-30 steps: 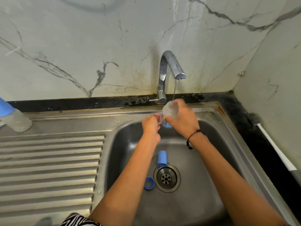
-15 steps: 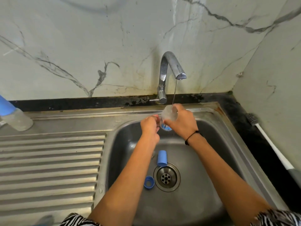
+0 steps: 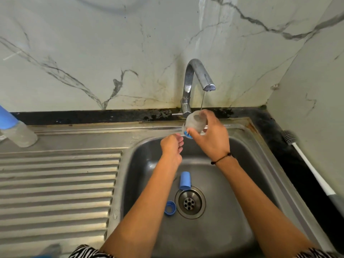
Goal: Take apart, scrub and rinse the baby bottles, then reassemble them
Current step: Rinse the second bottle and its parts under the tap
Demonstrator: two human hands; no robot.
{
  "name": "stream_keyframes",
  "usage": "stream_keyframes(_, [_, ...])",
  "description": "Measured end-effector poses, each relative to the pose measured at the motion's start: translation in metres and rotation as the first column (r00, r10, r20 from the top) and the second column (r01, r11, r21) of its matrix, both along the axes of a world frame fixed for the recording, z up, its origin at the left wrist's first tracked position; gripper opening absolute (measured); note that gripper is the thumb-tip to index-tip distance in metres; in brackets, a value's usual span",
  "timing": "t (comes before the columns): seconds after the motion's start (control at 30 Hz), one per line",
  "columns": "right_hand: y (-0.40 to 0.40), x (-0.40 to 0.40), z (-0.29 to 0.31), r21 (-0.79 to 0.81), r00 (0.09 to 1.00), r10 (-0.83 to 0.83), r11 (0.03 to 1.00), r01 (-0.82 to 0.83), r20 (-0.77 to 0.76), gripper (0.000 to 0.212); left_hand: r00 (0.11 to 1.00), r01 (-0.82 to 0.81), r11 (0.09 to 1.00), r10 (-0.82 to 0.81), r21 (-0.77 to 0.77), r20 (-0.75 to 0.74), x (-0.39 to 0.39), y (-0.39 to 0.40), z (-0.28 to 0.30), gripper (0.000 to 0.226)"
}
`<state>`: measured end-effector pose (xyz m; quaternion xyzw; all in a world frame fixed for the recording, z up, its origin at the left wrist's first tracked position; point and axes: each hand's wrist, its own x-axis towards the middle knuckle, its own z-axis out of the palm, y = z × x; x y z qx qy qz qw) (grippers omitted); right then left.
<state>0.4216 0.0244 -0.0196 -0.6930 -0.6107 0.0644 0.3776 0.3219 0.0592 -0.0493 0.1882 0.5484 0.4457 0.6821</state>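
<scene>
At the steel sink (image 3: 247, 149), my right hand (image 3: 212, 140) grips a clear baby bottle (image 3: 194, 122) just below the tap (image 3: 197, 79), fingers and thumb curled round its body. A thin thread of water (image 3: 202, 100) falls from the spout onto the bottle. A blue part (image 3: 187, 135) shows at the bottle's lower end; I cannot tell what it is.

My left hand (image 3: 172, 146) sits just left of the bottle, over the sink's back edge, fingers loosely curled. Its fingertips lie close to the blue part, but I cannot tell whether they touch it or hold anything.

In the sink's basin, a blue cap (image 3: 184, 180) lies on its side just behind the drain (image 3: 189, 202), and a blue screw ring (image 3: 170, 208) lies flat just left of the drain.

On the counter well left of the sink, beyond the ribbed drainboard (image 3: 55, 192), a second bottle (image 3: 20, 135) with a blue top lies tilted at the frame's edge. Right of the sink, a bottle brush (image 3: 305, 161) with a white handle lies along the dark counter strip against the marble-patterned wall (image 3: 93, 53).
</scene>
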Motion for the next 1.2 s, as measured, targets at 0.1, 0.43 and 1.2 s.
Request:
stream_keyframes(0.1, [-0.002,0.001,-0.003,-0.173,0.999,0.038,0.984,-0.031,0.039,0.055,1.000,-0.019,1.000,0.019,-0.015,0.013,0.001,0.000,-0.002,0.023])
stream_keyframes(0.43, [-0.003,0.000,-0.008,-0.051,0.998,-0.013,0.999,0.016,0.056,0.057,1.000,0.018,1.000,-0.018,-0.023,0.000,0.001,0.004,-0.007,0.019])
stream_keyframes(1.2, [-0.003,0.004,-0.007,-0.381,0.077,-0.381,0.847,-0.371,-0.921,0.054,0.988,0.044,0.978,-0.073,0.206,0.135,0.000,-0.010,0.011,0.024])
